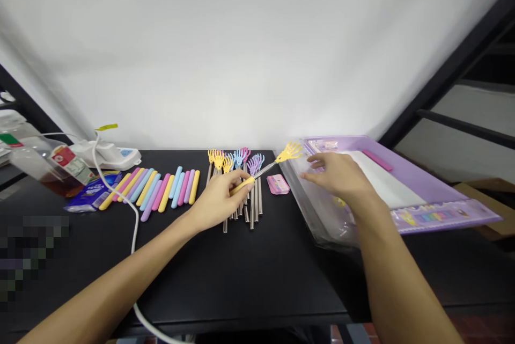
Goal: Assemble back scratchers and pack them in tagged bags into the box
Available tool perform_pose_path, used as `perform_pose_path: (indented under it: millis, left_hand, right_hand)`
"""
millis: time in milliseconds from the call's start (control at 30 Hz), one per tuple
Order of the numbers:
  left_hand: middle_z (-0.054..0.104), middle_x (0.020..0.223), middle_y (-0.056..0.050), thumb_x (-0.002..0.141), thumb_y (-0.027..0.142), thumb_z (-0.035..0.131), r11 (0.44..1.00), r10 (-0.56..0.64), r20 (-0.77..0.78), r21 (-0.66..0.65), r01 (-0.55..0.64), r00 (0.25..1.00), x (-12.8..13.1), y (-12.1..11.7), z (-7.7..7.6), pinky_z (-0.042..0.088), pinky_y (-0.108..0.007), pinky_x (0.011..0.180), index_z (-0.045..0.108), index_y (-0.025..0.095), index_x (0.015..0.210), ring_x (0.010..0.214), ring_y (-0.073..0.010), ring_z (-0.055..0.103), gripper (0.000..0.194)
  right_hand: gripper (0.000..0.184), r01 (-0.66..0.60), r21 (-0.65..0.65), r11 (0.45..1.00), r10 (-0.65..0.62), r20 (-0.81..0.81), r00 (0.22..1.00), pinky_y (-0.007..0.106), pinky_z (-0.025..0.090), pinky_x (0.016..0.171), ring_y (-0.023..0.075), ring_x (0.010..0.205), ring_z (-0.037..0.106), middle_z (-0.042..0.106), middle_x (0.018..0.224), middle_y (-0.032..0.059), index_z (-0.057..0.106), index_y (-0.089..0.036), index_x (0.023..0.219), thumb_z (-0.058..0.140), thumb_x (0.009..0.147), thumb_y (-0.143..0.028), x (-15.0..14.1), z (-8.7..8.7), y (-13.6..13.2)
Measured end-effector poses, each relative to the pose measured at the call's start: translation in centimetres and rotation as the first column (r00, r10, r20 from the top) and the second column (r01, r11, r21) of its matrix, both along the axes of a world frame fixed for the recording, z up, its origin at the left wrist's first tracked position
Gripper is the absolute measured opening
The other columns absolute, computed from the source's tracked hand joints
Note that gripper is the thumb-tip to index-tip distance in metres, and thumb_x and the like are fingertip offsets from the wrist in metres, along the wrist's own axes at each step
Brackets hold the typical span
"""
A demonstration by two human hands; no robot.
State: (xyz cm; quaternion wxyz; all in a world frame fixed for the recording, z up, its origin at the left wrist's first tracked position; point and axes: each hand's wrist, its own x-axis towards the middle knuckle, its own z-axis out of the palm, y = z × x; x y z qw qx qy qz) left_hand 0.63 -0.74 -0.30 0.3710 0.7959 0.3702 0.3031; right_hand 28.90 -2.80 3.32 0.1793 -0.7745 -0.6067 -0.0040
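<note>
My left hand point(220, 197) is closed round the yellow handle of a back scratcher point(288, 152). Its metal rod and yellow claw point right, above the black table point(241, 285). Under and beside this hand lie several metal back scratcher rods point(252, 210) with yellow, blue, pink and purple claws. My right hand point(336, 173) is open, thumb and fingers apart and nothing between them. It hovers over clear plastic bags point(309, 204) at the left of a purple-framed packaged board point(380, 172). A small stack of pink cards point(277, 184) lies between the hands.
Left of the rods lie several pastel handles point(161, 194) in rows. Further left are a blue packet point(90, 194), a bottle of dark liquid point(52, 164) and a white power strip point(116, 156). A white cable point(134, 236) crosses the table. A cardboard box point(488, 202) stands at right.
</note>
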Motion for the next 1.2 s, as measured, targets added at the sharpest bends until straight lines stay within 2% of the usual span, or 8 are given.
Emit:
perform_pose_path:
  millis: [100, 267, 533, 800, 900, 967, 1067, 1200]
  left_hand:
    - [0.061, 0.068, 0.002, 0.098, 0.048, 0.053, 1.000, 0.007, -0.019, -0.005, -0.007, 1.000, 0.0, 0.0, 0.1, 0.048, -0.026, 0.060, 0.063, 0.020, 0.106, 0.061, -0.0153, 0.063, 0.030]
    - [0.063, 0.071, 0.001, 0.098, 0.048, 0.053, 1.000, 0.014, 0.003, -0.011, -0.014, 1.000, -0.3, 0.1, 0.2, 0.048, -0.026, 0.059, 0.063, 0.020, 0.108, 0.061, -0.0151, 0.063, 0.031]
    - [0.059, 0.069, 0.002, 0.098, 0.048, 0.052, 1.000, 0.026, -0.014, 0.009, -0.026, 1.000, -0.3, -0.2, 0.4, 0.048, -0.026, 0.059, 0.064, 0.021, 0.108, 0.062, -0.0150, 0.063, 0.031]
    - [0.059, 0.068, 0.002, 0.098, 0.047, 0.055, 0.999, 0.009, 0.063, -0.053, -0.005, 0.998, -0.2, -0.1, 0.2, 0.052, -0.028, 0.064, 0.064, 0.020, 0.109, 0.063, -0.0144, 0.064, 0.030]
    - [0.068, 0.084, -0.004, 0.097, 0.045, 0.059, 0.972, -0.043, 0.262, -0.213, 0.101, 0.964, 0.1, -0.1, 0.6, 0.058, -0.031, 0.077, 0.065, 0.017, 0.101, 0.078, -0.0159, 0.068, 0.029]
    - [0.071, 0.106, -0.010, 0.095, 0.042, 0.062, 0.927, -0.032, 0.430, -0.325, 0.188, 0.902, 0.4, -0.2, 1.0, 0.059, -0.036, 0.089, 0.068, 0.016, 0.100, 0.098, -0.0192, 0.069, 0.027]
    - [0.067, 0.124, -0.011, 0.096, 0.038, 0.063, 0.841, 0.024, 0.599, -0.444, 0.307, 0.801, 0.6, -0.3, 1.5, 0.058, -0.040, 0.096, 0.070, 0.018, 0.101, 0.115, -0.0224, 0.065, 0.022]
    - [0.070, 0.114, -0.011, 0.099, 0.043, 0.057, 0.803, 0.088, 0.656, -0.492, 0.337, 0.749, 0.5, -0.3, 1.8, 0.060, -0.038, 0.089, 0.071, 0.018, 0.098, 0.107, -0.0210, 0.067, 0.029]
  right_hand:
    - [0.036, 0.012, -0.068, 0.998, -0.013, -0.001, 1.000, 0.040, 0.052, 0.082, 0.0315, 0.101, 0.072, 0.080, 0.097, 0.0054, 0.074, -0.020, 0.110, 0.072, 0.076, -0.028, -0.5, -0.3, 0.3]
    - [0.038, 0.054, -0.039, 0.998, -0.053, 0.021, 0.998, 0.042, 0.052, 0.081, 0.0348, 0.103, 0.071, 0.080, 0.094, 0.0061, 0.077, -0.021, 0.109, 0.064, 0.074, -0.017, -1.2, 0.3, 0.1]
    - [0.036, 0.066, -0.082, 0.994, -0.064, 0.027, 0.998, 0.041, 0.052, 0.080, 0.0331, 0.103, 0.071, 0.080, 0.098, 0.0032, 0.075, -0.022, 0.106, 0.065, 0.072, -0.020, -1.6, 0.5, 0.1]
    - [0.030, 0.087, 0.076, 0.993, -0.087, 0.000, 0.996, 0.043, 0.051, 0.079, 0.0341, 0.097, 0.072, 0.080, 0.092, 0.0041, 0.076, -0.024, 0.099, 0.061, 0.074, -0.019, -1.2, 0.6, -0.2]
    - [0.020, 0.069, 0.232, 0.970, -0.051, -0.081, 0.995, 0.042, 0.051, 0.079, 0.0308, 0.087, 0.072, 0.079, 0.085, 0.0047, 0.075, -0.023, 0.092, 0.063, 0.076, -0.022, -2.3, 1.2, -0.6]
    - [0.011, 0.007, 0.360, 0.933, 0.065, -0.189, 0.980, 0.039, 0.051, 0.076, 0.0268, 0.078, 0.072, 0.077, 0.078, 0.0043, 0.073, -0.023, 0.084, 0.067, 0.076, -0.024, -4.1, 1.5, -1.0]
    - [0.006, -0.142, 0.491, 0.860, 0.349, -0.362, 0.864, 0.034, 0.052, 0.069, 0.0227, 0.073, 0.070, 0.076, 0.076, 0.0044, 0.073, -0.021, 0.078, 0.069, 0.077, -0.026, -7.5, 1.4, -1.4]
    - [0.017, -0.409, 0.436, 0.802, 0.597, -0.614, 0.517, 0.035, 0.056, 0.080, 0.0221, 0.089, 0.072, 0.077, 0.095, 0.0053, 0.077, -0.022, 0.096, 0.065, 0.083, -0.023, -10.5, 0.5, -1.3]
